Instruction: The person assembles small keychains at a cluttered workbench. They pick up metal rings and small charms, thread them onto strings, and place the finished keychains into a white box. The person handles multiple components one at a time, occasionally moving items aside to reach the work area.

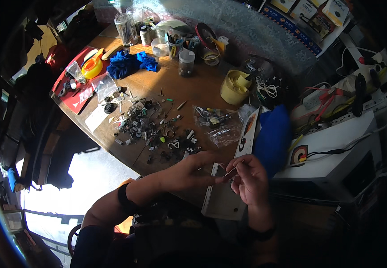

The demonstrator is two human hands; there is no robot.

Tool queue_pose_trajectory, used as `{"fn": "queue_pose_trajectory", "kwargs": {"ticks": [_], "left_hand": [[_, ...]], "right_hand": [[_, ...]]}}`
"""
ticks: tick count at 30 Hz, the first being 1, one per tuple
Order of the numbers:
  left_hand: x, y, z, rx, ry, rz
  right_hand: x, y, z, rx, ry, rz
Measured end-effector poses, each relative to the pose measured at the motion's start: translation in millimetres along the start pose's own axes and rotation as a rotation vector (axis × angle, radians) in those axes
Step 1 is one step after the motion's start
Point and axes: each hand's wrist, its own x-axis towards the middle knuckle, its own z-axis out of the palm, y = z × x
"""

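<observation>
My right hand (249,179) is closed, its thumb and fingers pinching a thin, reddish, stick-like piece (232,171). From the left, my left hand (191,170) reaches to the same spot, its fingers curved and their tips at the lower end of that piece. What the left fingertips grip is too small to make out. Both hands are above the table's near edge, over a white metal panel (224,199). Just beyond my left hand lies a spread pile of small mixed parts (146,123), with rings, clips and dark bits among them.
A clear plastic bag of parts (218,123) lies beyond my hands. To the right are a blue cloth (271,140) and a white machine housing (325,163) with cables. A yellow tub (235,87), a jar (186,62) and a red mat (70,82) stand or lie farther back.
</observation>
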Motion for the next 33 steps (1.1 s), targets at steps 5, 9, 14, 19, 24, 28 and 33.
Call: {"fn": "queue_pose_trajectory", "kwargs": {"ticks": [5, 9, 14, 19, 24, 28, 33], "left_hand": [[53, -19, -54, -0.419, -0.301, -0.293], [53, -52, -83, 0.003, -0.311, -0.076], [26, -72, -121, 0.711, -0.357, 0.274], [-48, -79, -165, 0.847, 0.091, 0.331], [-104, -85, -234, 0.983, 0.4, 0.178], [-134, -110, -269, 0.987, 0.405, 0.067], [-135, -126, -261, 0.476, 0.188, -0.033]], "right_hand": [[26, 14, -8, 0.015, 0.358, -0.174], [21, 42, -32, -0.109, 0.489, -0.216], [-5, 85, -41, -0.294, 0.634, -0.413], [-24, 95, -24, -0.308, 0.686, -0.63], [-17, 47, -2, -0.338, 0.755, -0.668], [5, 8, 26, -0.396, 0.652, -0.646], [28, -20, 81, -0.447, 0.558, -0.675]]}}
